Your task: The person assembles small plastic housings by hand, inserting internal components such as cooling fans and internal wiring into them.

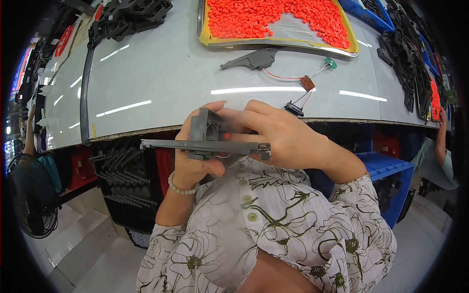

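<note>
My left hand point(184, 166) is closed round a dark grey plastic housing point(199, 128). A long, flat grey panel runs crosswise along the housing's near side, and a round recess shows in its boxy upper part. My right hand point(281, 131) reaches in from the right with its fingers bent against the housing. At those fingertips, a small red plastic piece point(227, 136) shows beside the recess. Some of the right fingers are hidden behind the part. Beyond my hands, a grey lever-shaped part point(255, 59) lies on the table, wired to a small brown board point(307, 83).
The wires also join a green round piece point(330, 63) and a black connector point(294, 108) at the table edge. A metal tray point(288, 45) of red pieces stands behind. Black parts point(129, 18) pile far left. A blue crate point(391, 171) stands below right; other people's arms point(441, 136) show.
</note>
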`<state>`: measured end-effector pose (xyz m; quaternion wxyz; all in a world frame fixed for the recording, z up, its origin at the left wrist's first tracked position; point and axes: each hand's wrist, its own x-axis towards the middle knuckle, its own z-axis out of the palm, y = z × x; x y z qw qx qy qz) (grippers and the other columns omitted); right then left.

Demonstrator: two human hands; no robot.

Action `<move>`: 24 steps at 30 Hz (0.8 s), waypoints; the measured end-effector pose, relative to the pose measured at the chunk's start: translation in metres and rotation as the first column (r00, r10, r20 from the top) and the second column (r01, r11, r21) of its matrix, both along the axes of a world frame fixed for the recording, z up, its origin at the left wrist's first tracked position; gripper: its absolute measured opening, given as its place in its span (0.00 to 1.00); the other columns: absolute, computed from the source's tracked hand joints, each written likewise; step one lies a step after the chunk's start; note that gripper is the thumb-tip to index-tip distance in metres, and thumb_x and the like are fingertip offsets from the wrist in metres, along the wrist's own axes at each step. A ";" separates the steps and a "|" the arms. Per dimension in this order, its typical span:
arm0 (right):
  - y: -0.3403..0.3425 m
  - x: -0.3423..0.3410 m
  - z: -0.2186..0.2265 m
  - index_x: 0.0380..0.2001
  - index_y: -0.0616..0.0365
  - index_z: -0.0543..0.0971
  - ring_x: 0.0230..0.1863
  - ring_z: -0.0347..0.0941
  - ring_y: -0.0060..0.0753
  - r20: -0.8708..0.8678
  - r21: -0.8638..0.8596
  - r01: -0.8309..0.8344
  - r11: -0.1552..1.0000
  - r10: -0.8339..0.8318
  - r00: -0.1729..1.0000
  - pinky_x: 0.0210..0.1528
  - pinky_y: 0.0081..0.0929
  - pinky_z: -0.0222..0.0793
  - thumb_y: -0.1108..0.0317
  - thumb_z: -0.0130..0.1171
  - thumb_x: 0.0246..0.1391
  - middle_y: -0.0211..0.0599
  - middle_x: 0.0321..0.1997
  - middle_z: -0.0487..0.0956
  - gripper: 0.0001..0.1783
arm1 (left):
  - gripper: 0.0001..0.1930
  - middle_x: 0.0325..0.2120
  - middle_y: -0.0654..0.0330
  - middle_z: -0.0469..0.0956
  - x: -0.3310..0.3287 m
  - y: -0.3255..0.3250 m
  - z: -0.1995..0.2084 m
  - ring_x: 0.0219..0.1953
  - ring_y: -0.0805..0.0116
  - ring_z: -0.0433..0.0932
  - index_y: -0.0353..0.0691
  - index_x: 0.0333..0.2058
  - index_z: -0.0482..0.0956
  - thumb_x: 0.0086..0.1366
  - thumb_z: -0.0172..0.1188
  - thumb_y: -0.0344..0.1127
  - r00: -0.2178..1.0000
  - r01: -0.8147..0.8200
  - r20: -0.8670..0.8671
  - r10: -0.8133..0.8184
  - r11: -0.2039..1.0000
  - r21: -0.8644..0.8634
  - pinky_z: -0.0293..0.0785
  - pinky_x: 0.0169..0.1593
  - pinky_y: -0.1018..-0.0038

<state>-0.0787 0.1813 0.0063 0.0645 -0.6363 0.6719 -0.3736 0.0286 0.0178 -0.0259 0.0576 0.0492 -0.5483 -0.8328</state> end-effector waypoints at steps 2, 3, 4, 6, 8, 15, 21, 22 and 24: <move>0.000 0.000 -0.003 0.26 0.63 0.76 0.34 0.65 0.36 0.007 -0.024 0.018 1.000 -0.018 1.000 0.35 0.27 0.67 0.73 0.59 0.34 0.37 0.30 0.70 0.10 | 0.53 0.45 0.51 0.72 0.001 -0.002 -0.005 0.45 0.67 0.74 0.29 0.53 0.61 0.31 0.74 0.55 0.999 -0.033 -0.034 0.034 0.999 0.020 0.72 0.50 0.73; 0.000 0.000 -0.005 0.27 0.64 0.77 0.35 0.66 0.37 0.014 -0.045 0.037 0.998 -0.036 0.999 0.36 0.27 0.67 0.74 0.58 0.35 0.37 0.31 0.70 0.11 | 0.53 0.45 0.51 0.72 0.000 -0.001 -0.003 0.45 0.67 0.74 0.29 0.53 0.61 0.31 0.74 0.55 0.999 -0.032 -0.033 0.033 0.999 0.020 0.72 0.50 0.73; 0.001 0.000 -0.007 0.27 0.64 0.77 0.35 0.66 0.37 0.015 -0.045 0.038 0.998 -0.037 0.999 0.36 0.27 0.67 0.74 0.58 0.35 0.37 0.31 0.70 0.11 | 0.52 0.46 0.49 0.71 -0.002 0.000 0.000 0.46 0.66 0.74 0.29 0.52 0.61 0.31 0.74 0.56 0.999 -0.031 -0.042 0.032 0.999 0.007 0.71 0.51 0.71; 0.001 0.000 -0.010 0.30 0.63 0.77 0.37 0.67 0.37 0.050 -0.076 0.056 0.996 -0.052 0.997 0.37 0.27 0.67 0.74 0.58 0.35 0.37 0.33 0.71 0.13 | 0.52 0.47 0.46 0.71 -0.004 0.002 0.001 0.46 0.65 0.73 0.29 0.51 0.61 0.31 0.73 0.56 0.998 -0.030 -0.050 0.030 1.000 -0.006 0.70 0.51 0.70; 0.001 0.000 -0.012 0.31 0.63 0.77 0.37 0.67 0.37 0.052 -0.098 0.074 0.992 -0.069 0.996 0.37 0.27 0.67 0.75 0.59 0.34 0.36 0.33 0.71 0.14 | 0.52 0.48 0.44 0.70 -0.005 0.004 0.001 0.47 0.62 0.73 0.29 0.51 0.62 0.32 0.73 0.58 0.995 -0.054 -0.080 0.054 0.998 0.012 0.70 0.52 0.68; 0.003 0.002 -0.018 0.32 0.61 0.77 0.36 0.68 0.37 0.085 -0.123 0.115 0.986 -0.105 0.991 0.38 0.28 0.68 0.77 0.59 0.33 0.35 0.33 0.72 0.16 | 0.52 0.48 0.44 0.69 -0.007 0.007 -0.001 0.50 0.56 0.71 0.29 0.50 0.61 0.32 0.72 0.60 0.992 -0.100 -0.067 0.104 0.993 0.059 0.71 0.52 0.65; -0.001 -0.003 -0.017 0.36 0.60 0.77 0.32 0.69 0.35 0.142 -0.225 0.068 0.972 -0.036 0.989 0.34 0.27 0.67 0.79 0.61 0.35 0.36 0.34 0.73 0.18 | 0.55 0.50 0.43 0.66 -0.006 0.014 0.012 0.52 0.51 0.70 0.32 0.54 0.57 0.31 0.72 0.61 0.986 -0.165 0.038 0.161 0.948 0.273 0.71 0.52 0.60; 0.000 -0.002 -0.018 0.36 0.60 0.77 0.32 0.69 0.35 0.142 -0.227 0.065 0.972 -0.033 0.989 0.34 0.27 0.67 0.79 0.61 0.35 0.36 0.34 0.73 0.18 | 0.55 0.50 0.43 0.66 -0.004 0.014 0.015 0.52 0.50 0.69 0.34 0.54 0.56 0.31 0.72 0.61 0.988 -0.155 0.051 0.147 0.947 0.281 0.71 0.52 0.59; 0.005 0.004 -0.023 0.43 0.57 0.71 0.41 0.71 0.36 0.544 -0.115 0.133 0.984 -0.050 0.837 0.44 0.29 0.68 0.75 0.64 0.39 0.37 0.39 0.73 0.24 | 0.56 0.51 0.43 0.65 -0.003 0.010 0.015 0.53 0.49 0.67 0.36 0.55 0.55 0.32 0.72 0.61 0.994 -0.110 0.027 0.106 0.957 0.267 0.70 0.54 0.58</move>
